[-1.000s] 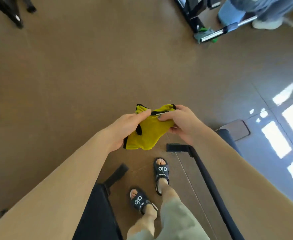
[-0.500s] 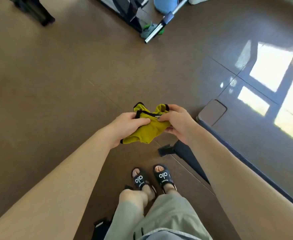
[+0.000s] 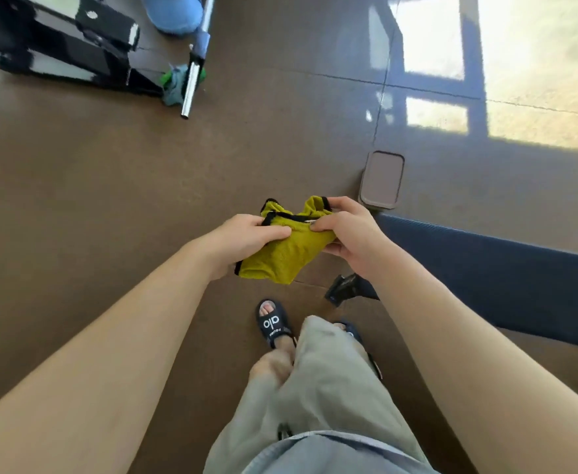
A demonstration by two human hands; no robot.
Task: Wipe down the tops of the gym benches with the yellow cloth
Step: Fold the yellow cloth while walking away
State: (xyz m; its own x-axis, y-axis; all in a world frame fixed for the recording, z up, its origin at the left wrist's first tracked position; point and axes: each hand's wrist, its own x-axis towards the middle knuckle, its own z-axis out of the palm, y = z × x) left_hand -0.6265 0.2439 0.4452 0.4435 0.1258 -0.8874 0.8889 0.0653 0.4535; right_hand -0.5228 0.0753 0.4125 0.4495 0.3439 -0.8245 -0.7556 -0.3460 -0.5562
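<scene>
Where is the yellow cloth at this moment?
In the head view, the yellow cloth is near the centre, bunched in the air between the left hand and the right hand, just left of the blue bench.

Brown floor (image 3: 92, 206) with tile seams; window light (image 3: 537, 80) falls in bright patches at upper right. Black equipment frame (image 3: 58, 53) stands upper left, beside a metal pole (image 3: 191, 83).

Both hands (image 3: 301, 239) grip the bunched yellow cloth (image 3: 285, 253) beside a blue bench (image 3: 506, 268).
</scene>
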